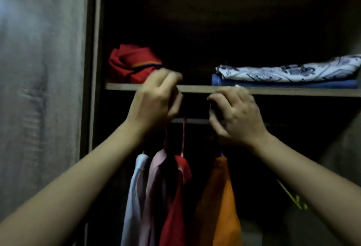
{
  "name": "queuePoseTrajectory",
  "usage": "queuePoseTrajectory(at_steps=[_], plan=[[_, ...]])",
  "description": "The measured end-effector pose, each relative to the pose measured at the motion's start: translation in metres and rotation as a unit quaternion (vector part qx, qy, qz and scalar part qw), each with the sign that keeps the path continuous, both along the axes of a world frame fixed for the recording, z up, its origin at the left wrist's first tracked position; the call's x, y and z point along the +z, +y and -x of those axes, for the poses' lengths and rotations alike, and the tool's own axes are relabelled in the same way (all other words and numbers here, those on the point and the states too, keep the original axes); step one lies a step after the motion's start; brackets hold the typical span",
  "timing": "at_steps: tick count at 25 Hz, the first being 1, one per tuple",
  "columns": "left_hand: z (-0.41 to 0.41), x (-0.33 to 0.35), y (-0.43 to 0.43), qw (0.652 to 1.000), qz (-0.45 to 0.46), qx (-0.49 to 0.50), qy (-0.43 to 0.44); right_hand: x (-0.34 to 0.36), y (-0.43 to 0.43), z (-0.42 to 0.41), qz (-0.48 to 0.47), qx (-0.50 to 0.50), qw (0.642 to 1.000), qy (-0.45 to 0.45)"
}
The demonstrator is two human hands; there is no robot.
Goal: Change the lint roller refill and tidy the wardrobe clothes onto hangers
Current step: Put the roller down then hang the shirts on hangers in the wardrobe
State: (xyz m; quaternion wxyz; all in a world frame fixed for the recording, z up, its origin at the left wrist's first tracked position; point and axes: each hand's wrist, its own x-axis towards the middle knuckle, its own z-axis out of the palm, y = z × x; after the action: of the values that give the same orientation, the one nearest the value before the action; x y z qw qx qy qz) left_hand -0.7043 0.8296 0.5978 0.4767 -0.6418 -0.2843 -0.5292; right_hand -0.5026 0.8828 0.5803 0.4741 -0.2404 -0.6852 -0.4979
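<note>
Head view. Left hand [156, 99]: fingers curled, apparently pinching a hanger hook at the rail [195, 121]; grip unclear in the dark. Right hand [237, 114]: likewise curled, seemingly on the hook above the orange garment [218, 202]. Below the left hand: white shirt [134, 197], pink shirt [152, 187], red garment [173, 206], packed close. Open rail right of the right hand. Shelf edge [283, 91] just above both hands; folded clothes [289, 71] there. Lint roller not visible.

Hanging garments: four, namely white [134, 197], pink [152, 197], red [173, 216], orange [220, 206]. Folded items on the shelf [195, 88]: three, namely red [132, 64], patterned [289, 69], blue [283, 84]. Hands: two.
</note>
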Motion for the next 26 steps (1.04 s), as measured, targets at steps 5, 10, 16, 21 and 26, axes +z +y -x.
queuePoseTrajectory(at_steps=[5,10,16,21,26], plan=[[0.044,0.087,0.034,0.929,0.243,0.259,-0.101,0.043,0.019,0.003,0.084,-0.163,0.982,-0.040],[0.064,0.096,0.049,0.853,0.427,0.248,-0.169,0.045,0.020,0.002,0.110,-0.166,0.979,-0.049],[0.059,0.089,0.014,0.904,0.408,0.069,-0.106,0.050,0.009,0.001,0.198,-0.108,0.973,-0.042],[0.048,0.068,-0.017,0.953,0.298,-0.045,-0.029,0.065,-0.027,0.020,0.415,0.173,0.890,0.073],[0.046,0.033,-0.055,0.957,0.228,-0.179,-0.016,0.050,-0.055,0.041,0.334,0.183,0.922,0.062]])
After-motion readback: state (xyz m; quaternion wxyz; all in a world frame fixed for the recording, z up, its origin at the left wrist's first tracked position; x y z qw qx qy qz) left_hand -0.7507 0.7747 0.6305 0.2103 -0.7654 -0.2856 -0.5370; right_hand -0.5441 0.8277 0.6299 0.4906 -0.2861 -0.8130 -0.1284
